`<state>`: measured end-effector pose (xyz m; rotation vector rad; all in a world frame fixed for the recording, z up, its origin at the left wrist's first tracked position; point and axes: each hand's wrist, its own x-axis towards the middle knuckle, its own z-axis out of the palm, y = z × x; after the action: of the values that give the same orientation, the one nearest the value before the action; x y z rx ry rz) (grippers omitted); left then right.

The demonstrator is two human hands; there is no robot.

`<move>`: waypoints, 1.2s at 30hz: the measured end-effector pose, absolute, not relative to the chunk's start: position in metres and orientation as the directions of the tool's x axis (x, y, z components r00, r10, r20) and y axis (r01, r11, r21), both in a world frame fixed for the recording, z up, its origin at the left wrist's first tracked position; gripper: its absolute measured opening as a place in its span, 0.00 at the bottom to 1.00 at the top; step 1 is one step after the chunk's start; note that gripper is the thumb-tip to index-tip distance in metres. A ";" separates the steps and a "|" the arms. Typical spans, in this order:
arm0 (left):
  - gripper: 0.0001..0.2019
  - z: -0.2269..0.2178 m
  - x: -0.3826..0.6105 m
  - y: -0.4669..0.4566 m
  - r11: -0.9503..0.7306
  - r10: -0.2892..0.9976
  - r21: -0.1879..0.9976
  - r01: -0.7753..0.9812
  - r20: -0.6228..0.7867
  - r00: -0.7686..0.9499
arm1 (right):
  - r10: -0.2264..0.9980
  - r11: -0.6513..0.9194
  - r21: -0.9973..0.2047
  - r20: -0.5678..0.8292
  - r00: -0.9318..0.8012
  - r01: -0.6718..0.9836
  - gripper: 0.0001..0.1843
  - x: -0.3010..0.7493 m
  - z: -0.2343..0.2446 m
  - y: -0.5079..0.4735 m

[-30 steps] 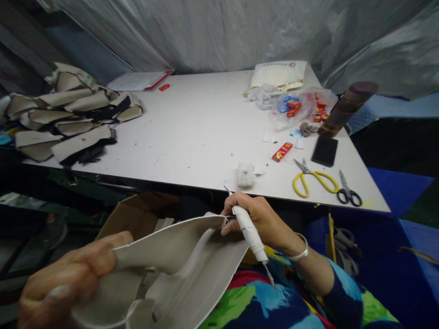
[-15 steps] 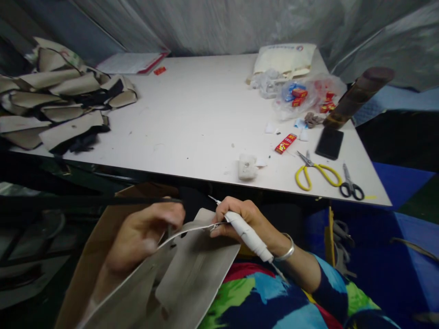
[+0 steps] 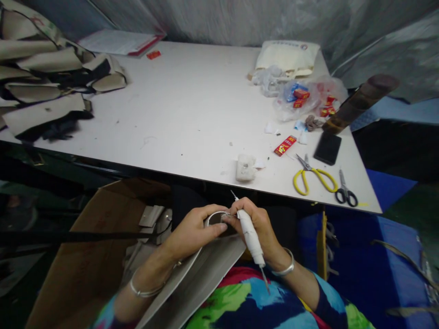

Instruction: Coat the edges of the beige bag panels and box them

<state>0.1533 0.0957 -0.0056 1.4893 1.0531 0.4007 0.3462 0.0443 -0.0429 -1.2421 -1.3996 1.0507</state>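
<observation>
Over my lap, a beige bag panel point(image 3: 209, 269) is held up, its upper edge curled between my hands. My left hand point(image 3: 192, 233) pinches that edge between thumb and fingers. Close beside it, the fingertips of my right hand point(image 3: 257, 224) press together at the same curled edge. Lying across the right hand is a white-wrapped tool point(image 3: 251, 237) with a thin metal point at its upper end and a thin tail at its lower end; this hand grips it. What exactly lies between the right fingertips is too small to make out.
The white table point(image 3: 171, 114) bears yellow-handled scissors point(image 3: 315, 175), black-handled snips point(image 3: 346, 194), a phone point(image 3: 327, 148), a red box point(image 3: 285, 145) and a whitish block point(image 3: 245, 168). Beige bags point(image 3: 44, 91) pile up left. Below stands a cardboard box point(image 3: 92, 256) holding beige pieces.
My left hand has moved right and now pinches the panel's edge near my right hand. The edge has curled over. The white-wrapped tool has shifted slightly right; the view has shifted too.
</observation>
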 end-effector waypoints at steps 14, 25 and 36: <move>0.11 -0.053 0.159 0.097 0.324 0.893 0.916 0.236 -0.378 0.245 | 0.988 0.067 -0.994 0.078 0.133 0.083 0.18 0.386 -0.070 0.064; 0.12 -0.061 0.192 0.120 0.385 0.855 0.874 0.297 -0.459 0.240 | 0.884 0.004 -0.910 0.197 0.424 0.414 0.12 0.412 -0.070 0.097; 0.14 -0.072 0.198 0.129 0.451 0.814 0.832 0.323 -0.532 0.234 | 0.918 0.010 -0.934 0.151 0.367 0.357 0.10 0.415 -0.076 0.108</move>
<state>0.1979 0.1288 -0.0716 1.1156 1.3491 0.4566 0.4154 0.1079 -0.0763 -1.5588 -1.1827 0.6569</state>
